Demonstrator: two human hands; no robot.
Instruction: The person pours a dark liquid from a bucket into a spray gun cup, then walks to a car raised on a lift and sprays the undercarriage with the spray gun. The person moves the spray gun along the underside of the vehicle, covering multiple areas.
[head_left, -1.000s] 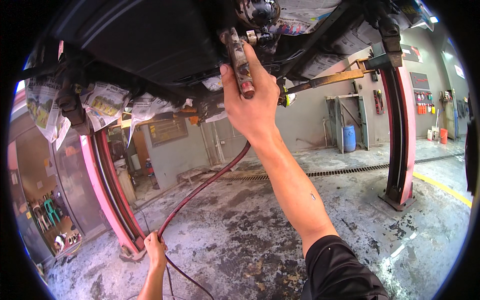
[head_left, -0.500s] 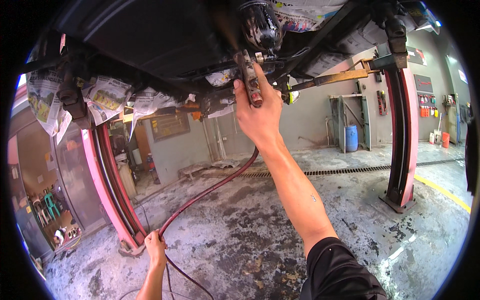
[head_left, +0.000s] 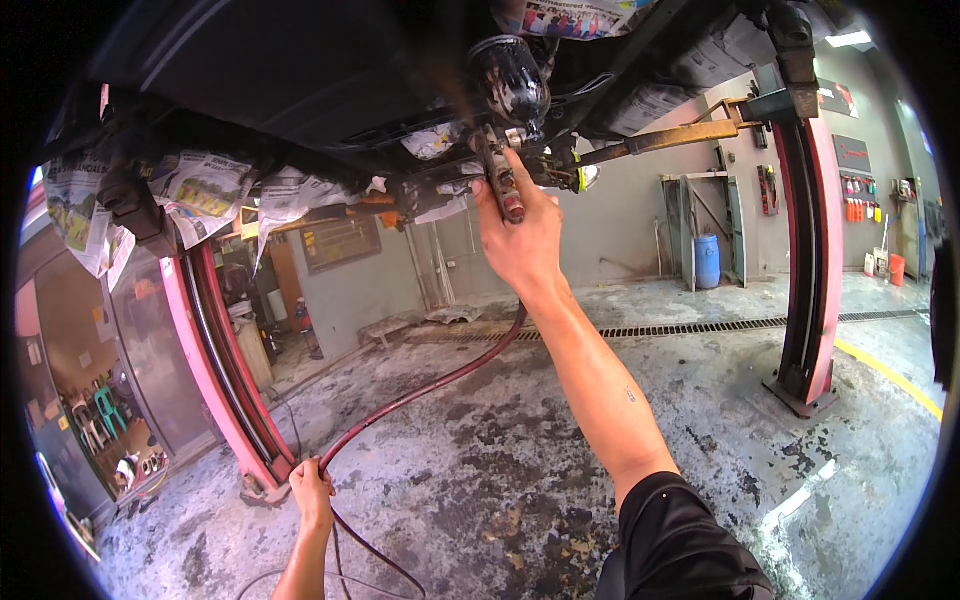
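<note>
My right hand (head_left: 522,232) is raised under the dark underbody (head_left: 270,90) of a lifted vehicle, its fingers wrapped round the handle of a worn, grimy spray gun (head_left: 503,178). A dark cup (head_left: 510,85), smeared with black, sits beyond the handle. Faint brownish mist shows near the gun's tip, against the underbody. From the handle a dark red hose (head_left: 430,385) curves down and left to my left hand (head_left: 312,485). That hand is low, closed round the hose; below it the hose hangs toward the floor.
Newspaper sheets (head_left: 205,190) cover parts under the vehicle. Pink lift posts stand left (head_left: 222,370) and right (head_left: 805,270), with a yellow lift arm (head_left: 665,142) on the right. A grated drain (head_left: 690,328) crosses the stained floor. Farther back stands a blue barrel (head_left: 707,262).
My right hand and the spray gun have come slightly lower, the cup moving down and a little left. My left hand keeps its hold on the hose. The view has shifted slightly.
</note>
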